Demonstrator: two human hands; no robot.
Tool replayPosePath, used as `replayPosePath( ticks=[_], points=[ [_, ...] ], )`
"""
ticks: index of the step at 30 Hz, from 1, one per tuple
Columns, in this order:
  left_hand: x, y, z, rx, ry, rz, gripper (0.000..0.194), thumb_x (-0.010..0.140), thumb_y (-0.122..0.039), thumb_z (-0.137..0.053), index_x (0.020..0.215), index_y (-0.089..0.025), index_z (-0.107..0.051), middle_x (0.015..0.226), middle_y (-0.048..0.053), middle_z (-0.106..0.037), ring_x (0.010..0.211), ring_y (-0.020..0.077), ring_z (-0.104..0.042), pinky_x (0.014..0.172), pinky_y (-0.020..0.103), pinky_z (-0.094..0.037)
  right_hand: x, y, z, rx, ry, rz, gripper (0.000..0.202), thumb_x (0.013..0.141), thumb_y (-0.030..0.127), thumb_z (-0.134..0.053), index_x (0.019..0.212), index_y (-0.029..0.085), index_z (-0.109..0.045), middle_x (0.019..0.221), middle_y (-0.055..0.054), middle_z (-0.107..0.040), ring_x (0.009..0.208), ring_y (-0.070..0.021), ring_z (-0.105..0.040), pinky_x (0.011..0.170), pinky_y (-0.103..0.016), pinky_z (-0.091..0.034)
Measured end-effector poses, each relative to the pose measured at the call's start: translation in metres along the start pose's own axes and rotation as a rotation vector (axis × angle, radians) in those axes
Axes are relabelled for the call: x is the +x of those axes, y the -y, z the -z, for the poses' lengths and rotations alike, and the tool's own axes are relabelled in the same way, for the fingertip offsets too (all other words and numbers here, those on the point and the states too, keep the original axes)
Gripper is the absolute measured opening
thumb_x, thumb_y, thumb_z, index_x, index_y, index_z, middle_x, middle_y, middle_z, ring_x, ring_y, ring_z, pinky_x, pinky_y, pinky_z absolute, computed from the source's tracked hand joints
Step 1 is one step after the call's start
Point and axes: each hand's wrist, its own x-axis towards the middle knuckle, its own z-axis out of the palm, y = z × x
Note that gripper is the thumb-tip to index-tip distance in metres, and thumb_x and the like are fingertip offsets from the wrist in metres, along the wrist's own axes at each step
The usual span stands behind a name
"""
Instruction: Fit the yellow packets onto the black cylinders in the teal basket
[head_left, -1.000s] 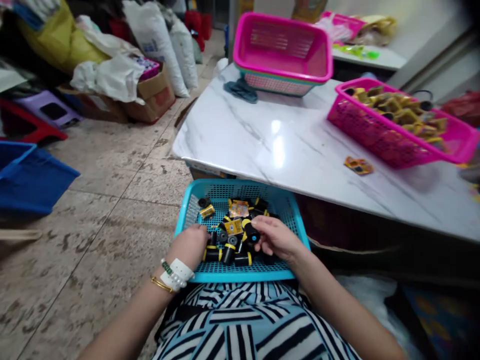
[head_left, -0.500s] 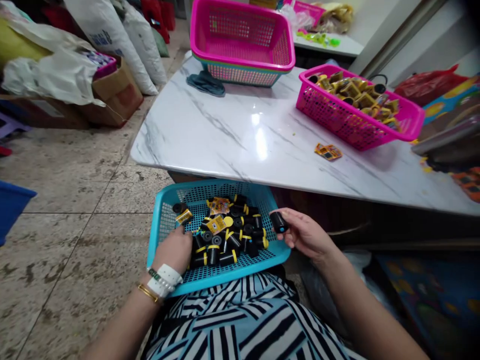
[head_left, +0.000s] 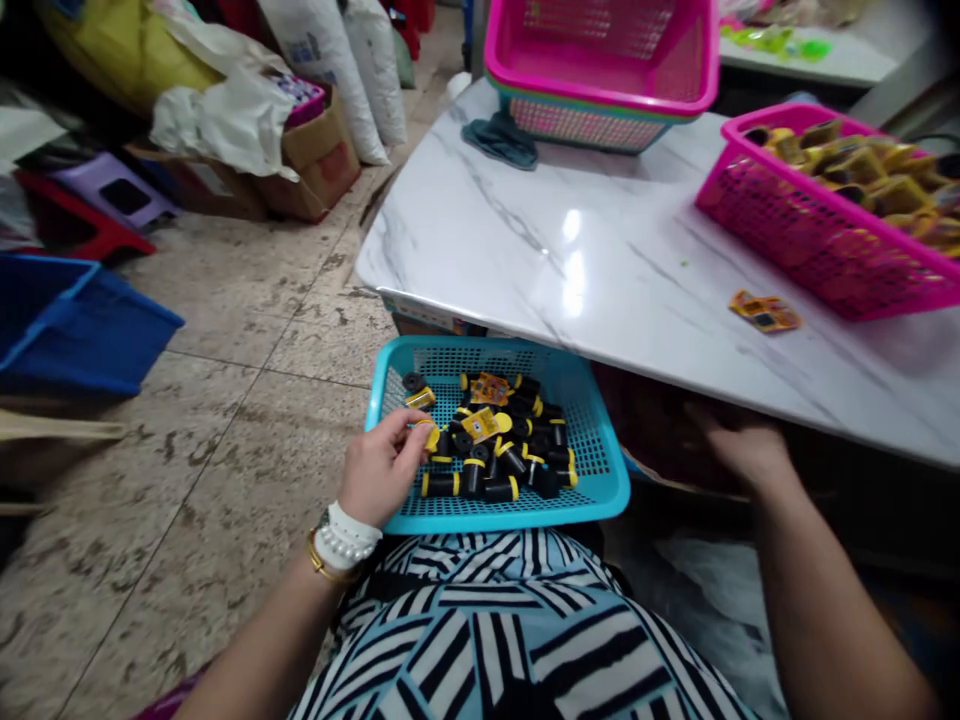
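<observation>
On my lap rests a light blue basket point(head_left: 615, 480) of small black cylinders with yellow caps point(head_left: 472, 478). Over its left side, my left hand point(head_left: 386, 465) is closed, thumb and fingers pinching a yellow cap point(head_left: 433, 438); whether a black cylinder is joined to it I cannot tell. My right hand point(head_left: 739, 445) reaches into the shadow beneath the table, its fingers dark and blurred, so what they hold does not show. Among the cylinders lie orange printed cards point(head_left: 491, 388), a yellow printed card point(head_left: 480, 427) and a small gold-coloured piece point(head_left: 421, 398).
The marbled white table point(head_left: 510, 240) overhangs the basket's far edge. On it stand stacked baskets point(head_left: 600, 90), a pink basket point(head_left: 810, 230) full of yellow-and-black pieces, a dark cloth point(head_left: 501, 140) and printed cards point(head_left: 765, 311). A blue bin point(head_left: 90, 330) and cardboard boxes point(head_left: 315, 160) stand left.
My right hand has left the basket's right edge, where it held a black cylinder, and gone under the table. My left hand has come up from the pile with a yellow cap. The view has swung left.
</observation>
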Motion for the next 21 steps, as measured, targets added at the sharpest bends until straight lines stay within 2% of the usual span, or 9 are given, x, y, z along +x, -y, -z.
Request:
replayPosePath(
  ticks=[3, 5, 7, 9, 12, 14, 16, 19, 21],
  points=[
    [-0.008, -0.003, 0.002, -0.183, 0.022, 0.072, 0.032, 0.089, -0.044, -0.055, 0.093, -0.015, -0.067, 0.055, -0.004, -0.054, 0.050, 0.0102, -0.052, 0.049, 0.019, -0.039, -0.021, 0.024, -0.003, -0.234, 0.033, -0.195, 0.049, 0.075, 0.059, -0.066, 0.083, 0.011, -0.076, 0.047, -0.013, -0.059, 0.058, -0.0348, -0.065, 0.058, -0.045, -0.046],
    [-0.011, -0.007, -0.001, -0.289, 0.071, 0.121, 0.031, 0.089, -0.042, -0.055, 0.095, -0.014, -0.067, 0.054, -0.004, -0.052, 0.049, 0.0089, -0.050, 0.047, 0.018, -0.038, -0.051, 0.058, -0.010, -0.059, -0.030, -0.075, 0.047, 0.080, 0.055, -0.065, 0.105, 0.016, -0.075, 0.058, -0.010, -0.066, 0.060, -0.0284, -0.066, 0.063, -0.042, -0.050],
    [-0.015, -0.013, -0.010, -0.391, 0.161, 0.171, 0.030, 0.089, -0.040, -0.054, 0.099, -0.014, -0.065, 0.053, -0.006, -0.051, 0.045, 0.0075, -0.047, 0.044, 0.017, -0.036, -0.083, 0.097, -0.021, 0.268, 0.058, 0.109, 0.041, 0.087, 0.049, -0.060, 0.115, 0.021, -0.070, 0.090, -0.011, -0.075, 0.076, -0.0245, -0.070, 0.076, -0.039, -0.054],
    [-0.020, -0.020, -0.023, -0.469, 0.273, 0.209, 0.027, 0.088, -0.039, -0.056, 0.100, -0.015, -0.060, 0.052, -0.007, -0.053, 0.038, 0.0060, -0.042, 0.040, 0.016, -0.033, -0.111, 0.135, -0.037, 0.395, 0.305, 0.267, 0.029, 0.085, 0.042, -0.066, 0.106, 0.024, -0.073, 0.104, -0.009, -0.073, 0.087, -0.0237, -0.069, 0.082, -0.037, -0.054],
    [-0.029, -0.027, -0.040, -0.528, 0.388, 0.179, 0.024, 0.087, -0.038, -0.060, 0.096, -0.018, -0.052, 0.052, -0.008, -0.056, 0.038, 0.0071, -0.048, 0.039, 0.016, -0.035, -0.136, 0.172, -0.061, 0.600, 0.744, 0.230, 0.035, 0.081, 0.039, -0.072, 0.113, 0.026, -0.070, 0.100, -0.007, -0.073, 0.077, -0.0204, -0.068, 0.066, -0.030, -0.056],
    [-0.034, -0.027, -0.043, -0.538, 0.430, 0.137, 0.025, 0.089, -0.041, -0.057, 0.097, -0.019, -0.049, 0.054, -0.007, -0.058, 0.039, 0.0084, -0.051, 0.040, 0.017, -0.037, -0.141, 0.181, -0.073, 0.695, 0.925, 0.107, 0.030, 0.083, 0.042, -0.070, 0.106, 0.024, -0.070, 0.079, -0.004, -0.072, 0.062, -0.0161, -0.064, 0.051, -0.025, -0.052],
    [-0.039, -0.023, -0.038, -0.481, 0.413, 0.073, 0.027, 0.093, -0.043, -0.052, 0.104, -0.018, -0.048, 0.060, -0.005, -0.063, 0.042, 0.0091, -0.054, 0.043, 0.018, -0.040, -0.139, 0.179, -0.078, 0.713, 1.005, 0.008, 0.027, 0.083, 0.045, -0.069, 0.095, 0.021, -0.070, 0.064, -0.001, -0.066, 0.050, -0.0120, -0.056, 0.043, -0.021, -0.045],
    [-0.045, -0.010, -0.025, -0.227, 0.299, -0.142, 0.033, 0.093, -0.040, -0.054, 0.116, -0.017, -0.051, 0.076, 0.001, -0.069, 0.061, 0.0125, -0.063, 0.059, 0.024, -0.049, -0.131, 0.167, -0.072, 0.681, 0.966, -0.062, 0.030, 0.080, 0.047, -0.071, 0.087, 0.018, -0.069, 0.059, 0.000, -0.063, 0.046, -0.0095, -0.051, 0.042, -0.020, -0.043],
    [-0.050, 0.001, -0.016, 0.015, 0.255, -0.327, 0.032, 0.091, -0.038, -0.058, 0.114, -0.016, -0.058, 0.090, 0.007, -0.072, 0.081, 0.0182, -0.066, 0.075, 0.032, -0.051, -0.128, 0.158, -0.063, 0.686, 0.920, -0.106, 0.033, 0.078, 0.049, -0.072, 0.087, 0.018, -0.069, 0.060, -0.001, -0.064, 0.046, -0.0094, -0.052, 0.042, -0.020, -0.043]
  ],
)
